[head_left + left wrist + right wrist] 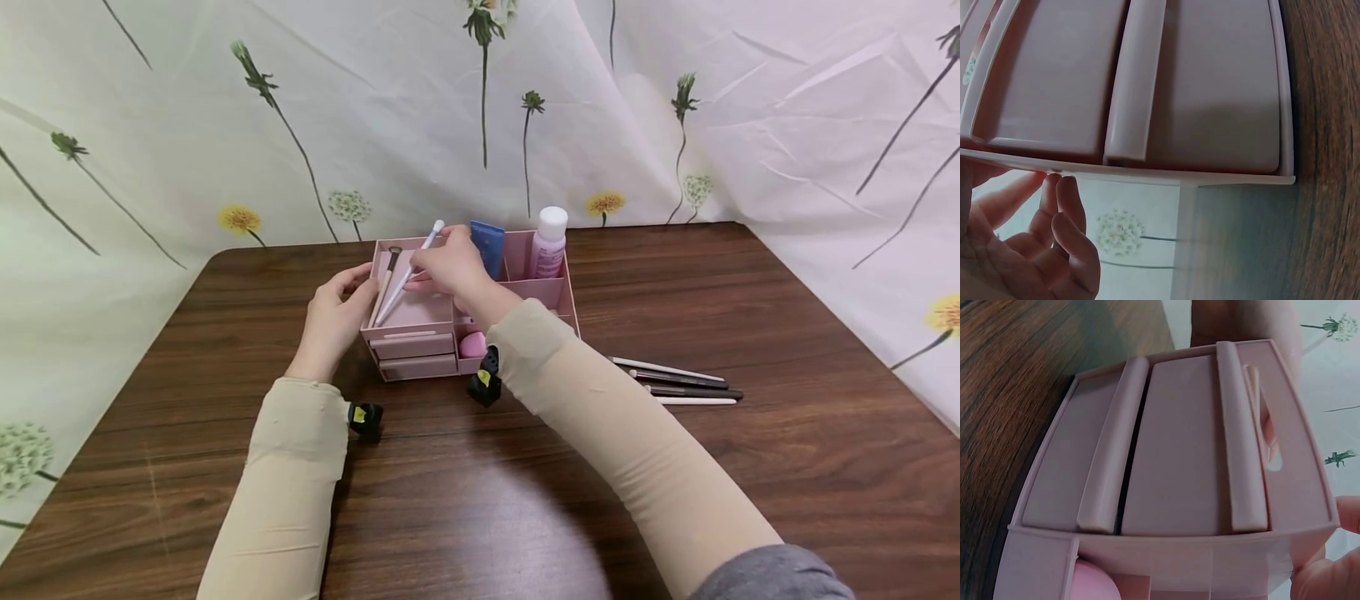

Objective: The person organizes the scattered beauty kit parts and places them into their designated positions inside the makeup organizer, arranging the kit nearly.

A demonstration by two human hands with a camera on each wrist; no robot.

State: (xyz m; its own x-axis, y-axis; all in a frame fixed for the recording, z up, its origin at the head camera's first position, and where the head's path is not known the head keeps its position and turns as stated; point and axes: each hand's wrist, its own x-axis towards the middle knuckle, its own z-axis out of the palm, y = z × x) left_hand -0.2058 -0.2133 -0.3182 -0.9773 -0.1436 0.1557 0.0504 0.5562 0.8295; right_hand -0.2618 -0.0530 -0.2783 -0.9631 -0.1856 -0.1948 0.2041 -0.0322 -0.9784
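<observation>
Step in hand, by my judgement: stowing a white makeup brush (411, 272) in the pink organizer (558, 292). The right hand (448, 262) pinches the brush handle over the top left compartment, tip pointing to 1 o'clock; the left hand (335, 315), fingers relaxed, rests against the organizer's left wall (steadying it). Next calls for lowering and releasing beside the brown brush (387, 277).

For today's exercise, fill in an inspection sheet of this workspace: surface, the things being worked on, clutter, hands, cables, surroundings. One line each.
Surface: dark wood-grain table.
Things worked on: pink organizer with two front drawers; white-handled brush slanting into its left top compartment, beside a dark-tipped brush.
Clutter: blue tube and white-capped bottle in the back compartments; pink sponge in front; loose pencils on the table.
Hands: left hand touches the organizer's left side; right hand pinches the white-handled brush.
Cables: nothing seen.
Surroundings: white floral cloth.
</observation>
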